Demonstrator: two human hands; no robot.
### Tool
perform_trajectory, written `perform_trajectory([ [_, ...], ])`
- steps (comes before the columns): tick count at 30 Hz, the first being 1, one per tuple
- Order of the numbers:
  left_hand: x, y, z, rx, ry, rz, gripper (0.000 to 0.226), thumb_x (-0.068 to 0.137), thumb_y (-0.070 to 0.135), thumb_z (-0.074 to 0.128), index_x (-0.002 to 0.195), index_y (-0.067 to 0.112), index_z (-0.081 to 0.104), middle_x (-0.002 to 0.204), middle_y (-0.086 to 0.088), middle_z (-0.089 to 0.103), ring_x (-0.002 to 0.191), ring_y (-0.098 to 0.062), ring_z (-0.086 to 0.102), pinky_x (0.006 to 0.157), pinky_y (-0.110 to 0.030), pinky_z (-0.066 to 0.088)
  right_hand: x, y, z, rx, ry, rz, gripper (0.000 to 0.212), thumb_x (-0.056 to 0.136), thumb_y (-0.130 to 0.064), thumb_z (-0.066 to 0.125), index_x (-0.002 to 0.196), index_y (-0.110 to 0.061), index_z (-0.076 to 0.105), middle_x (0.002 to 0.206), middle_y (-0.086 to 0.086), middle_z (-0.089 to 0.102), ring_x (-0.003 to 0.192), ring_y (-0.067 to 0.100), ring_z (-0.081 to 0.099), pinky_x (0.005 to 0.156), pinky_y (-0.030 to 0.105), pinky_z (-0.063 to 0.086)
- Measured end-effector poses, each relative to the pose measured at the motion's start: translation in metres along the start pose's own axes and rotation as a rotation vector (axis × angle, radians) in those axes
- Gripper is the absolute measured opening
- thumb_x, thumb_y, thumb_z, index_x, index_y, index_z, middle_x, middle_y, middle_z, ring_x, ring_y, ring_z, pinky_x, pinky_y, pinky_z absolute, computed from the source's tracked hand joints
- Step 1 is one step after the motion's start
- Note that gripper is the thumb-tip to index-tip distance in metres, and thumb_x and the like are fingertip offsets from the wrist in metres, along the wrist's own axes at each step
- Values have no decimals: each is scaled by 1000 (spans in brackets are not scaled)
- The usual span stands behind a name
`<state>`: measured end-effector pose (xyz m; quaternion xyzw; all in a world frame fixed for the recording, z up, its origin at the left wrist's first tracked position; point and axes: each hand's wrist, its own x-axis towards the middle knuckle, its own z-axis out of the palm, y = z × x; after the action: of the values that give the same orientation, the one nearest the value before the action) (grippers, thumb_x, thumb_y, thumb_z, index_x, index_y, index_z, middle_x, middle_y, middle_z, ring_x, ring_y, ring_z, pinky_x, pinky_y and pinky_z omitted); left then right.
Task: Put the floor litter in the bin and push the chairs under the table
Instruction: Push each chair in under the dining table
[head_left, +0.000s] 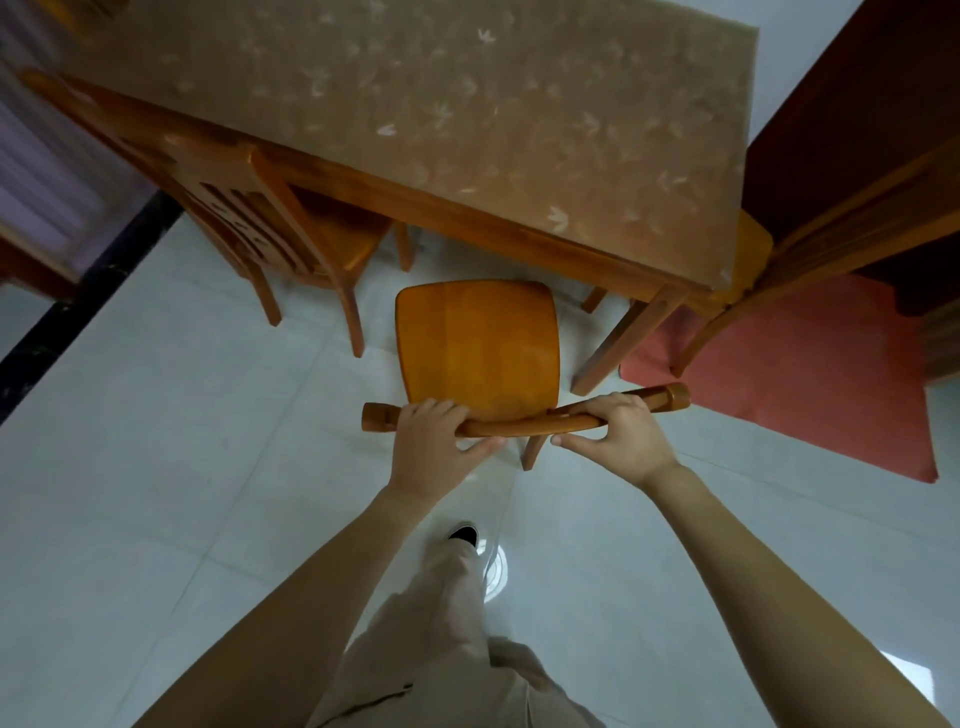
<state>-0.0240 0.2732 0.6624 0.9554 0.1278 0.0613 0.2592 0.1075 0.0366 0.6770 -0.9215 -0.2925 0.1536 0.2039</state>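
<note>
A wooden chair (478, 348) with an orange seat stands on the pale tile floor right in front of me, its seat facing the table (467, 119). The seat's front edge lies just short of the table's near edge. My left hand (431, 447) grips the left part of the chair's curved top rail. My right hand (618, 431) grips the rail's right part, fingers over the top and thumb underneath. The table has a brown patterned cover and a wooden leg (623, 338) just right of the chair. No litter or bin shows in this view.
A second wooden chair (291, 239) sits partly under the table on the left. A third chair (810, 249) stands at the table's right end over a red mat (810, 374). A dark floor strip (78, 306) runs along the left. My leg and shoe (462, 535) are below the chair.
</note>
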Motion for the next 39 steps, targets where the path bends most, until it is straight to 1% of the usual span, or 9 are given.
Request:
perform_trajectory([
  [4,0,-1,1,-70,8,-3,58,74,79,46,82,24,61,81,9,64,82,-12,56,85,-32,41,-3,0,7,40,59,19,45,77,-73,60,92,-33,74,84,-16,67,83,10,55,77,26,39],
  [8,1,-3,0,-96,1,9,54,74,75,52,81,23,62,79,9,63,81,-11,55,85,-31,40,-7,-4,9,70,77,18,40,77,-72,60,86,-35,72,80,-15,65,81,10,54,76,25,34],
  [14,-2,-9,0,-108,3,43,49,74,70,59,85,23,65,83,9,65,83,-11,56,86,-29,38,-16,-7,16,91,95,55,43,74,-79,54,83,-39,67,77,-15,63,84,12,52,76,27,36],
  [18,0,-14,0,-111,3,54,47,73,70,61,83,24,65,82,11,64,81,-10,55,82,-27,34,-21,-11,22,86,127,73,49,74,-81,52,78,-35,69,72,-16,60,81,11,51,73,26,36],
  [21,0,-19,1,-113,7,68,48,73,72,59,84,26,65,82,12,64,80,-10,55,82,-26,34,-23,-13,26,76,144,85,53,74,-82,49,78,-34,70,72,-17,59,80,10,50,72,23,36],
  [24,1,-21,1,-110,5,67,52,72,76,55,84,27,64,82,13,63,80,-9,54,82,-27,34,-23,-14,28,76,148,96,54,74,-83,50,78,-33,70,73,-17,61,81,9,51,75,26,38],
  [29,1,-24,0,-107,-9,70,48,72,73,59,83,27,64,81,14,62,80,-8,54,83,-27,35,-24,-18,31,87,185,105,61,71,-87,47,78,-32,72,72,-17,62,77,7,52,70,19,35],
  [34,3,-30,-5,-110,-16,80,47,72,70,61,84,25,66,84,11,65,81,-9,55,82,-27,34,-25,-23,37,60,198,118,58,73,-84,50,78,-31,72,73,-15,64,79,9,52,79,27,42],
  [39,7,-39,-12,-107,-39,103,45,72,71,60,81,27,65,79,14,63,79,-8,54,80,-29,36,-26,-34,42,80,225,122,63,73,-87,43,76,-32,73,71,-16,64,77,8,54,82,32,46],
])
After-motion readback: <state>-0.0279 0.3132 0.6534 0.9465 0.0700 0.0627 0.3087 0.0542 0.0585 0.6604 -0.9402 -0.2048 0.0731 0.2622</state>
